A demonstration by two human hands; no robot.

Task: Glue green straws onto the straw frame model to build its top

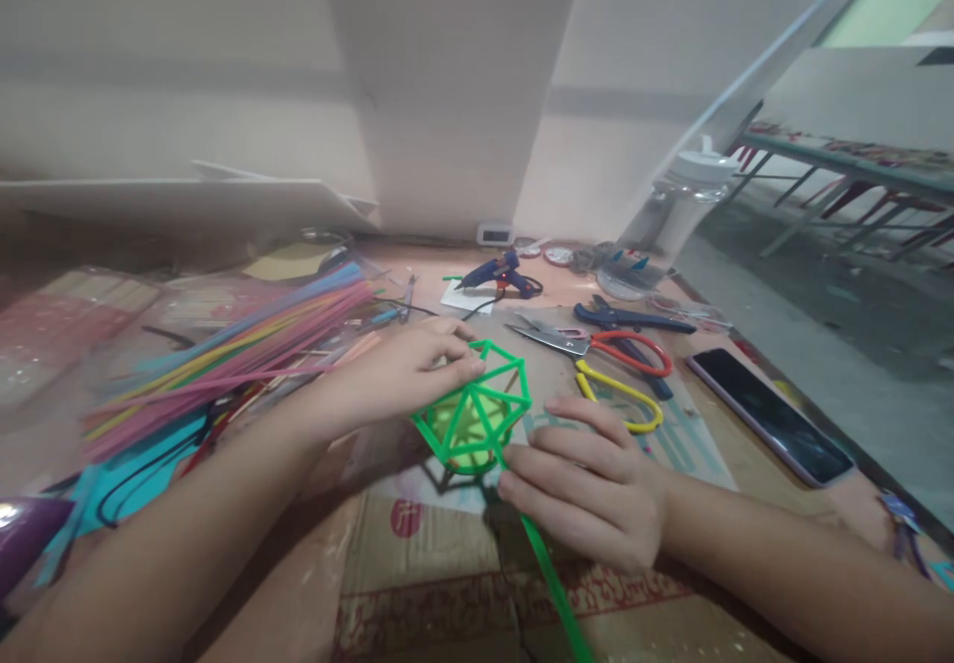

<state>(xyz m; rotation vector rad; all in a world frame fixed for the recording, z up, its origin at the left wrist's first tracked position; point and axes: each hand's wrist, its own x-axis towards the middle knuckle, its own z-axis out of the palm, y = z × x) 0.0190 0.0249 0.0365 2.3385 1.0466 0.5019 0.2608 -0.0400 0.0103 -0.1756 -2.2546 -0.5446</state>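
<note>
A small green geometric frame (492, 434), built of thin struts in triangles with a yellow-green base, sits over the cardboard. My left hand (424, 370) grips its upper left rim between thumb and fingers. From the frame's lower right a long green strip (552, 579) runs down toward the bottom edge. My right hand (588, 479) is closed at that corner, its fingertips pressed on the strip where it meets the frame. The thumb of my right hand is hidden. Beneath lies printed cardboard (380, 554) with a patterned white sheet (701, 454) on it.
A blue glue gun (492, 270) rests behind the frame. Red-handled scissors (630, 347), a yellow handle (626, 400) and a blue cutter (633, 320) lie at right, beside a phone (771, 414) and a clear bottle (660, 231). Coloured pipe cleaners (245, 355) are piled left.
</note>
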